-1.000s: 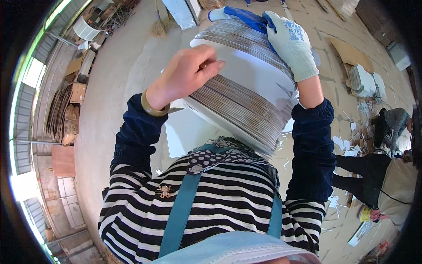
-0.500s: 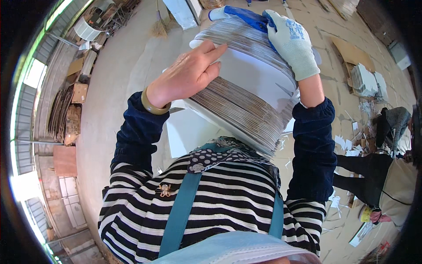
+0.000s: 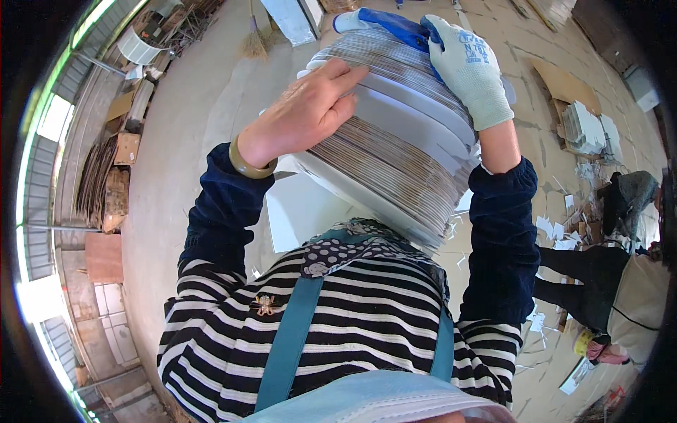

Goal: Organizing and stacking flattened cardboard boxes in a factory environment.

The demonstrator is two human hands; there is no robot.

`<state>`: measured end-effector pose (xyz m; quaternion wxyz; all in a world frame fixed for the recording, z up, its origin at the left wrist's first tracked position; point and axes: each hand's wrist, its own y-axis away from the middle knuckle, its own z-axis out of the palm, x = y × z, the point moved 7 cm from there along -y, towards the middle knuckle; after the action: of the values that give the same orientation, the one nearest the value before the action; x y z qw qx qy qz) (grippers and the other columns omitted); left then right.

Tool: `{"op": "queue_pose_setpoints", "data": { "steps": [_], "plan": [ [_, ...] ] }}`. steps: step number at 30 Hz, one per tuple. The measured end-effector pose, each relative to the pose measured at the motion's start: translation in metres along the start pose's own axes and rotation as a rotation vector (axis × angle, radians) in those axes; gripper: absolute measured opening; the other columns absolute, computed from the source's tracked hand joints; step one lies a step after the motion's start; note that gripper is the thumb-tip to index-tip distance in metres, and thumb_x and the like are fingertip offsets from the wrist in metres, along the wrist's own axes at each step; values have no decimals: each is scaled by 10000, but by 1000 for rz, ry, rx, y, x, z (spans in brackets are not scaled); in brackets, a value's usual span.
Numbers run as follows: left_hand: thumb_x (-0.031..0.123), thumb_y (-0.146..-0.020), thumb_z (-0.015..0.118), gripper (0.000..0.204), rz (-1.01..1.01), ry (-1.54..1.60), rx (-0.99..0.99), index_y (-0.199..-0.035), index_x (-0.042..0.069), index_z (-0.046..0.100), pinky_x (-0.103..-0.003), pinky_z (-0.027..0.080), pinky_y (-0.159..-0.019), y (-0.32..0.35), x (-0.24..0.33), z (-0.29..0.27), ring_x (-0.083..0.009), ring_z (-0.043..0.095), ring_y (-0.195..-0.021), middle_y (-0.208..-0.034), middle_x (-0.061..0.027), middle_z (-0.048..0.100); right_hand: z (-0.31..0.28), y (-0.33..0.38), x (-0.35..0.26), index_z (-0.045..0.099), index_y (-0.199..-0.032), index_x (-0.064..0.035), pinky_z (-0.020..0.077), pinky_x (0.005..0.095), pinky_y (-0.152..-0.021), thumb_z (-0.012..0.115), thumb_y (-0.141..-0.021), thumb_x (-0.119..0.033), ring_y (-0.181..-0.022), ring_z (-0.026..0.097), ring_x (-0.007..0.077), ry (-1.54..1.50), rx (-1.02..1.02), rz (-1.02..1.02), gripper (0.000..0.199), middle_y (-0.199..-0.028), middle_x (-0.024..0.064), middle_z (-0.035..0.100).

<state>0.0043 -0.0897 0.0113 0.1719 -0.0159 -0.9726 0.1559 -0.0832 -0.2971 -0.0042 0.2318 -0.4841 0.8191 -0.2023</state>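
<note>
Both hands grip a thick stack of flat cardboard sheets [image 3: 395,151], held up in front of the person's chest with its edges facing the camera. The bare left hand [image 3: 303,113] lies flat on the stack's near-left side, fingers stretched out and pressing on the top sheets, a tan bangle [image 3: 248,163] on its wrist. The right hand [image 3: 469,67], in a pale knit glove with blue coating, curls over the far-right corner of the stack, fingers wrapped around its upper edge. The stack sits between the two hands, tilted, its lower end close to the polka-dot scarf [image 3: 352,250] at the person's neck.

Below the hands show a striped top with dark blue sleeves and teal straps [image 3: 289,345]. Just beneath the left hand, behind the stack, a white sheet [image 3: 303,211] shows. Far to the right of the right hand, piles of white cut pieces [image 3: 585,127] lie on the concrete floor [image 3: 183,141], with paper scraps scattered nearby, and another person [image 3: 613,303] sits low there. Beyond the left hand, a broom [image 3: 254,42] leans near stacked boards [image 3: 106,176].
</note>
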Motion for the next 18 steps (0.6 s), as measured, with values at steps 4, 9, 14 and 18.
{"op": "queue_pose_setpoints", "data": {
  "steps": [4, 9, 14, 18],
  "plan": [
    [121, -974, 499, 446, -11, -24, -25, -1379, -61, 535, -400, 480, -902, 1, 0, 0, -361, 615, -1032, -1185, -194, 569, 0, 0, 0, 603, -1341, -172, 520, 451, -963, 498, -962, -267, -1074, 665, 340, 23, -26, 34, 404, -1159, 138, 701],
    [112, -968, 518, 416, 13, -6, 2, -1333, -77, 576, -381, 491, -890, 4, 3, -2, -342, 628, -994, -1192, -191, 571, 1, 0, 3, 599, -1345, -175, 520, 447, -966, 497, -964, -268, -1075, 666, 335, 12, 0, 7, 405, -1159, 138, 700],
    [109, -962, 537, 396, -18, 1, -3, -1309, -70, 603, -379, 494, -894, 7, 3, -3, -340, 632, -996, -1235, -192, 563, -1, -1, 3, 598, -1343, -166, 519, 447, -966, 494, -959, -259, -1081, 663, 340, 4, -7, 17, 408, -1158, 142, 701],
    [97, -942, 579, 368, 1, -21, 74, -1274, -50, 641, -392, 504, -887, 9, 3, -6, -345, 640, -976, -1305, -192, 548, -1, 0, 2, 602, -1333, -159, 519, 449, -960, 492, -955, -254, -1073, 664, 345, -8, 10, 3, 405, -1152, 144, 702]
  ]
}}
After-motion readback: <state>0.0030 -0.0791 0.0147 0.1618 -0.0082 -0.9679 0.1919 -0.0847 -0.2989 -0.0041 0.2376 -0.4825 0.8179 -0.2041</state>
